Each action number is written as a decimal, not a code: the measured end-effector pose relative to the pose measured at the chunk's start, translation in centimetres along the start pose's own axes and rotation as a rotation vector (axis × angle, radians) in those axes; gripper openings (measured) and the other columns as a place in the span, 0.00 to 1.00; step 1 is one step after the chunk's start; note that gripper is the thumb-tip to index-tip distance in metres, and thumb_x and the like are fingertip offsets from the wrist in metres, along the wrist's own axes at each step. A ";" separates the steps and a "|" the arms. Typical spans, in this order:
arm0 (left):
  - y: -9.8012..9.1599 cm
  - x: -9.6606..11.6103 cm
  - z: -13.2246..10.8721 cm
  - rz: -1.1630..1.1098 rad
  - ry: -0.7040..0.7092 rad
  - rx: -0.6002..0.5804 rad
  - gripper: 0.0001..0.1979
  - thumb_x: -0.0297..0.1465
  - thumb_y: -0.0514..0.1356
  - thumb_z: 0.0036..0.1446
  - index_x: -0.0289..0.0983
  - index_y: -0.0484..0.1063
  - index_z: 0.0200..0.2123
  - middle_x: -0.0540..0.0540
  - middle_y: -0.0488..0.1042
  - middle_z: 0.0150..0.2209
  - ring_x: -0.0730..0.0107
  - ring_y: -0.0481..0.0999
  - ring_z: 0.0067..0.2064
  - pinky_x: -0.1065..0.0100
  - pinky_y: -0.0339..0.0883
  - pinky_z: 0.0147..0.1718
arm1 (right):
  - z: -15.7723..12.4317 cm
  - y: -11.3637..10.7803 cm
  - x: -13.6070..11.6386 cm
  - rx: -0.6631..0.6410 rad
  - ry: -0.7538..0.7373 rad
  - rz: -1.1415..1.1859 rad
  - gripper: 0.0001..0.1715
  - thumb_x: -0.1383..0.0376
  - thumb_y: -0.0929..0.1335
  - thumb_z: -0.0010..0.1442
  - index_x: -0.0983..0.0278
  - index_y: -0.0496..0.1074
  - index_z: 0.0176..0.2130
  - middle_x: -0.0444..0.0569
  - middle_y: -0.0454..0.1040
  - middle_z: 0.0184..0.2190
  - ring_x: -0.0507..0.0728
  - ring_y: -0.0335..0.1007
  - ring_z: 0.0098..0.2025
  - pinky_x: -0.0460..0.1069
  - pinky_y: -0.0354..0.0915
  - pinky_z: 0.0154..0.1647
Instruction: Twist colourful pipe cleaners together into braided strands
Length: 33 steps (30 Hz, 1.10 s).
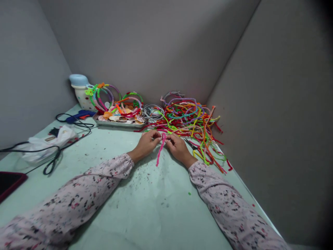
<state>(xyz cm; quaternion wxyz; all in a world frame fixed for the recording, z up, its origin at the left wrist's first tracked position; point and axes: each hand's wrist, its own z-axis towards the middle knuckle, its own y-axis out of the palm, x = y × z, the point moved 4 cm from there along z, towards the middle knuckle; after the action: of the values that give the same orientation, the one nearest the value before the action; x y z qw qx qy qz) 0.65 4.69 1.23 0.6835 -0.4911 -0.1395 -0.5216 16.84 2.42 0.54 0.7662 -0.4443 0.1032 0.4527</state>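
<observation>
A bright pink pipe cleaner (160,151) hangs down between my hands, its upper end bent over at my fingertips. My left hand (149,143) pinches it from the left side, thumb and fingers pressed together. From the right, my right hand (177,146) also closes its fingertips at the bent upper end. What lies exactly between the fingertips is too small to make out. Just beyond my right hand lie scissors (195,147) with dark blades, partly under loose pipe cleaners.
A tangled heap of coloured pipe cleaners (192,118) fills the back right. A metal tray (117,123) of shells and wrapped hoops stands at the back, beside coiled wire (153,111) and a blue-lidded jar (82,93). Left are a plastic bag (44,146), black cable (58,152) and dark-red-edged device (11,184).
</observation>
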 end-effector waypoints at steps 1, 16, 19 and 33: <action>-0.1 0.1 0.0 -0.001 0.001 0.014 0.05 0.30 0.58 0.55 0.36 0.71 0.34 0.49 0.74 0.33 0.70 0.71 0.36 0.68 0.64 0.37 | 0.0 0.0 0.1 0.006 0.007 0.004 0.08 0.65 0.65 0.62 0.63 0.73 0.40 0.48 0.73 0.35 0.55 0.68 0.38 0.49 0.63 0.42; -0.1 0.6 -0.2 0.077 0.171 0.071 0.04 0.27 0.64 0.53 0.39 0.76 0.34 0.48 0.77 0.35 0.67 0.74 0.39 0.64 0.63 0.44 | 0.0 -0.1 0.4 0.020 0.028 0.055 0.08 0.65 0.64 0.61 0.63 0.73 0.37 0.48 0.74 0.35 0.55 0.68 0.38 0.50 0.62 0.43; -0.1 0.6 -0.1 0.074 0.167 0.080 0.05 0.26 0.65 0.52 0.39 0.77 0.34 0.48 0.78 0.36 0.67 0.75 0.40 0.64 0.64 0.44 | 0.0 -0.1 0.4 0.022 0.023 0.063 0.08 0.66 0.64 0.61 0.63 0.73 0.37 0.48 0.75 0.36 0.55 0.69 0.38 0.50 0.63 0.43; -0.1 0.5 -0.1 0.066 0.217 0.107 0.06 0.27 0.64 0.53 0.41 0.78 0.36 0.48 0.78 0.35 0.67 0.75 0.38 0.63 0.64 0.44 | 0.0 0.0 0.4 0.003 0.035 0.071 0.10 0.64 0.63 0.63 0.62 0.73 0.41 0.48 0.75 0.38 0.56 0.69 0.40 0.50 0.63 0.43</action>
<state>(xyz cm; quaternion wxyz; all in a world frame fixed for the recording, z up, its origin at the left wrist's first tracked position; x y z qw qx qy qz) 0.75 4.35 1.57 0.7367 -0.3987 -0.0760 -0.5409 17.10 2.66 0.33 0.7485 -0.4469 0.1328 0.4716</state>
